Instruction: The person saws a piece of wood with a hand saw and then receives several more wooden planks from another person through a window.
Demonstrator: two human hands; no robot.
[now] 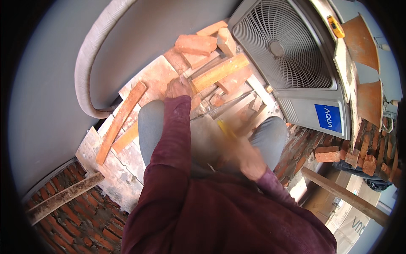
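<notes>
My left hand (pixel 179 88) has its fingers bent closed beside an orange wooden strip (pixel 220 70); what they hold is too small to make out. My right hand (pixel 251 163) is smeared by motion, closed on a blurred tool with some yellow (pixel 226 129) on it, low between my knees. Red brick pieces (pixel 195 43) and short wood offcuts lie on the pale, dusty boards (pixel 132 169) around my hands. Another long wooden strip (pixel 118 127) lies to the left, outside my left knee.
An air conditioner unit (pixel 279 51) stands at the right, with a yellow tape measure (pixel 336 26) on a board's edge beside it. A wrapped pipe (pixel 86 59) runs along the grey wall at left. Stacked bricks (pixel 353 158), brickwork and wooden beams (pixel 63 198) border the boards.
</notes>
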